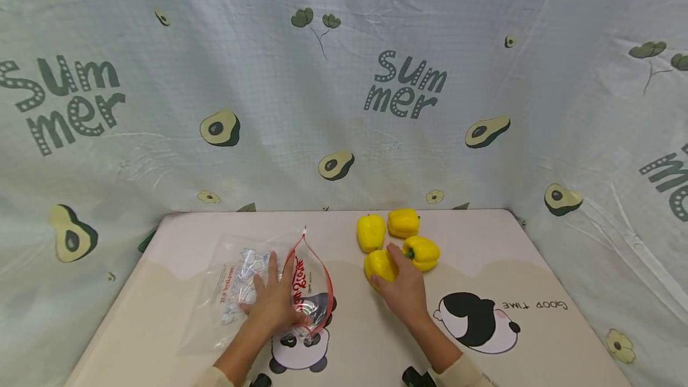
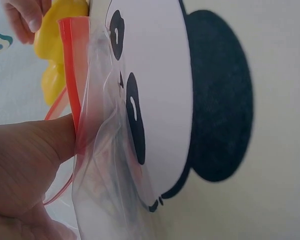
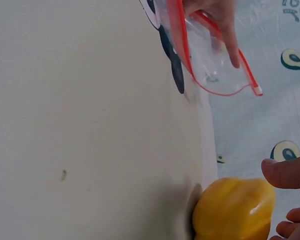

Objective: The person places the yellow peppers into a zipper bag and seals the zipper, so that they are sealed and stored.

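A pale tabletop [image 1: 371, 351] printed with cartoon animals meets a grey-blue curtain [image 1: 269, 88] patterned with avocados and "summer" lettering; the left hand [image 1: 273, 302], fingers spread apart, rests on a clear bag [image 1: 236, 285] whose red-edged mouth gapes, while the right hand [image 1: 404, 285] is at the nearest yellow pepper [image 1: 379, 265], whether clamped I cannot tell, three other peppers [image 1: 371, 233] crowding behind and beside it

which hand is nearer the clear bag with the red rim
Left. The left hand touches the clear bag; the right hand is away to the bag's right, at a yellow pepper.
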Available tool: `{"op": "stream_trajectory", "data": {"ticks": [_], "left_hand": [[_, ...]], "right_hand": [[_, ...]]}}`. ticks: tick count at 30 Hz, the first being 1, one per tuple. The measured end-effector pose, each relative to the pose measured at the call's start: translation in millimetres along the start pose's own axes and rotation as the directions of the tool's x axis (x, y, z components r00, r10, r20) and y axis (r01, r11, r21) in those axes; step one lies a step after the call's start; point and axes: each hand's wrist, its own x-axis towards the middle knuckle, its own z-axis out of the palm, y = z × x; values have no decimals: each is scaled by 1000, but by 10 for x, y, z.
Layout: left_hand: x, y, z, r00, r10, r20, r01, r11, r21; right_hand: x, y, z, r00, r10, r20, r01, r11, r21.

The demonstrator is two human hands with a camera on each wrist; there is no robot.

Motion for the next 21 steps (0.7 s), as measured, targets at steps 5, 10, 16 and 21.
{"op": "stream_trajectory", "data": {"ticks": [5, 10, 16, 21], "left_hand": [[0, -2, -6, 1000, 1, 4, -1, 1000, -5], [-11, -11, -7, 1000, 15, 1, -15, 1000, -10], [-9, -24, -5, 1000, 13, 4, -13, 1000, -6], [2, -18, 3, 1000, 9, 8, -9, 1000, -1]], "right_hand": [[-14, 30, 8, 997, 68, 38, -69, 997, 29], [-33, 76, 23, 990, 130, 51, -132, 991, 37], [-12, 150, 55, 972, 213, 95, -221, 972, 78], [31, 196, 51, 961, 250, 117, -264, 957, 119]]}}
